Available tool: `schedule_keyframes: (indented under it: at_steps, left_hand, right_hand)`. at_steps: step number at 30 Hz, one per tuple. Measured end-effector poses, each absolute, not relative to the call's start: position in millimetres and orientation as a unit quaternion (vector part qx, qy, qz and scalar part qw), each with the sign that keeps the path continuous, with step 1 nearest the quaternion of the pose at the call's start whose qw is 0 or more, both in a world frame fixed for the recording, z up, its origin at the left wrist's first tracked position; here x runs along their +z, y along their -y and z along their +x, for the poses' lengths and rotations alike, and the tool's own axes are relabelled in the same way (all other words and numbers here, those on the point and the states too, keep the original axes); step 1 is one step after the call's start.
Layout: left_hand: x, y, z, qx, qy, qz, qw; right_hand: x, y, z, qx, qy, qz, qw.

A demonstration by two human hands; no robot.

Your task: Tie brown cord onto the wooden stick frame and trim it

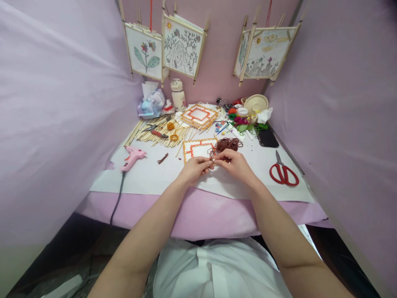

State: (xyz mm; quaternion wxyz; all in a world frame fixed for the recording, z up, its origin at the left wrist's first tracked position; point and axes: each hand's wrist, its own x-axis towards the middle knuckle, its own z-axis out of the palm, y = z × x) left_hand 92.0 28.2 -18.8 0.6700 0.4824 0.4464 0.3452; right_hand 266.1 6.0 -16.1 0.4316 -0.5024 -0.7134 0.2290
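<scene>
Close together near the middle of the table, my left hand [196, 169] and my right hand [232, 163] pinch strands of brown cord. The loose tangle of that brown cord [228, 144] lies just beyond my right fingers. Partly covered by my hands is a white square panel [201, 151] with orange and yellow wavy trim. Farther back lies a similar trimmed panel [199, 116]. A short brown bundle [163, 158] rests to the left of my left hand.
A pink glue gun [134, 158] with a cable is at the left, near sticks [149, 134] and pliers [159, 134]. Red-handled scissors [283, 172] and a black phone [267, 136] lie right. A bottle [178, 95] stands behind; picture lanterns [182, 46] hang above.
</scene>
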Motion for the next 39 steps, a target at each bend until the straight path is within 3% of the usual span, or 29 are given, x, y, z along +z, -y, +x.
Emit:
schedule_keyframes:
  at_steps: [10, 27, 39]
  left_hand:
    - [-19.6, -28.8, 91.4, 0.339, -0.438, 0.478, 0.682]
    - [-21.1, -31.4, 88.6, 0.281, -0.4, 0.39, 0.781]
    - [-24.8, -31.5, 88.0, 0.28, -0.367, 0.402, 0.791]
  right_hand:
    - [-12.0, -4.8, 268.2, 0.305, 0.668, -0.52, 0.437]
    - [-14.1, -6.0, 265.1, 0.286, 0.675, -0.527, 0.43]
    - [-13.6, -5.6, 266.8, 0.388, 0.664, -0.491, 0.409]
